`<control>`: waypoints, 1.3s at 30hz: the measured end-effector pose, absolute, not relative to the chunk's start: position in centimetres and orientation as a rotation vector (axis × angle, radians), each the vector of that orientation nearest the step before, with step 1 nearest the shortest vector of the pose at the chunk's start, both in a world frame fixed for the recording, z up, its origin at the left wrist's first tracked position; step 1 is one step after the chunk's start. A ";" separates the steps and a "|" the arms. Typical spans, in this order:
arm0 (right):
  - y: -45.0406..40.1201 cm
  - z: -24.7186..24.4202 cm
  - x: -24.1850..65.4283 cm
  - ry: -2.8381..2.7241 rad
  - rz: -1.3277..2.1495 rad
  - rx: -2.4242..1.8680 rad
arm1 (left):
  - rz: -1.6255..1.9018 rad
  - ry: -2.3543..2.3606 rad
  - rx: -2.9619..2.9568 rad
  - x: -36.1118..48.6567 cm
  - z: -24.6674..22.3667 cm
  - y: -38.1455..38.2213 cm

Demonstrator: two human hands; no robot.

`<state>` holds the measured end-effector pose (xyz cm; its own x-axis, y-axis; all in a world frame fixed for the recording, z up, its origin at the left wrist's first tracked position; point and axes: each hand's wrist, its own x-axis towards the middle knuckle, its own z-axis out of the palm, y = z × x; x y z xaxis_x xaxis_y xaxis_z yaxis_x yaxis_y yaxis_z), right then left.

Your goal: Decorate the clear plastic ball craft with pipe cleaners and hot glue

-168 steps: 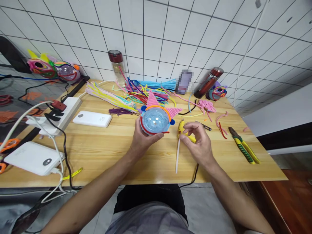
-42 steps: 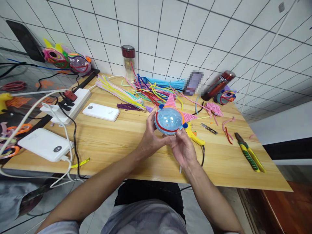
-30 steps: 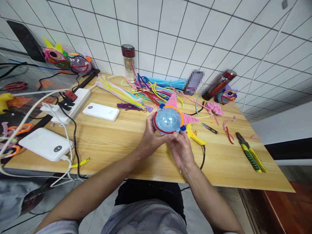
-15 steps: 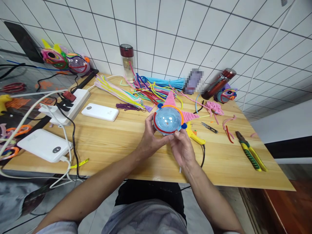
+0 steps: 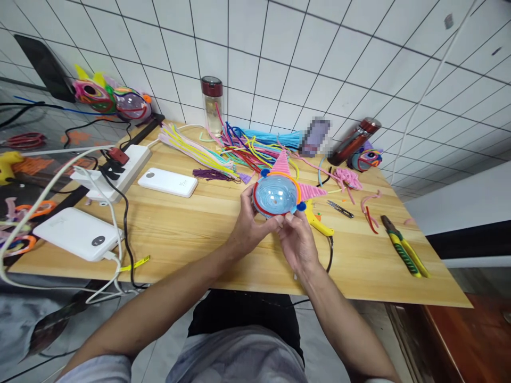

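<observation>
Writing: small print on the near power bank (image 5: 168,182) is too small to read; no other legible labels. Ball (image 5: 276,195): clear blue-tinted plastic sphere, red and orange pipe-cleaner rim, two pink ribbed cones (one up, one to the right), small blue pom-poms at top left & lower right; held above the table (image 5: 191,234), just in front of the pipe cleaners (image 5: 247,149). Left hand (image 5: 249,229) cups it from below-left, thumb up along the red rim, fingers curled round the back; closed on it. Right hand (image 5: 299,242) meets it from below-right, fingertips (image 5: 288,219) pinched at the bottom rim near the lower pom-pom; closed on the ball too. Yellow glue gun (image 5: 319,223) lies on the table just right of the hands, snips (image 5: 340,208) beyond it, pliers (image 5: 405,254) well apart at right edge; power strip (image 5: 120,170) & 2nd power bank (image 5: 77,234) at left.
</observation>
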<state>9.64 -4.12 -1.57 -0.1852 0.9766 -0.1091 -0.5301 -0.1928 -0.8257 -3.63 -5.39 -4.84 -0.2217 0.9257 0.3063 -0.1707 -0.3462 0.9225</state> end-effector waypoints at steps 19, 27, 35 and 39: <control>-4.6 -1.0 9.7 -0.827 1.540 -0.836 | 1.765 0.857 1.107 -3.3 -5.5 -4.4; -4.2 -0.1 11.1 -0.950 1.525 -0.822 | 1.717 0.789 1.138 -3.1 -5.3 -4.4; -3.1 -0.2 11.4 -0.977 1.565 -0.791 | 1.748 0.843 1.165 -3.1 -5.3 -4.4; -3.3 -0.5 11.2 -1.015 1.569 -0.769 | 1.774 0.839 1.165 -3.0 -5.5 -4.3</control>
<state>11.23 -3.28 -0.46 -0.2265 0.9736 0.0281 -0.4249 -0.0728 -0.9023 -3.02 -4.26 -5.50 -0.2218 0.8992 0.3772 -0.2786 -0.4292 0.8592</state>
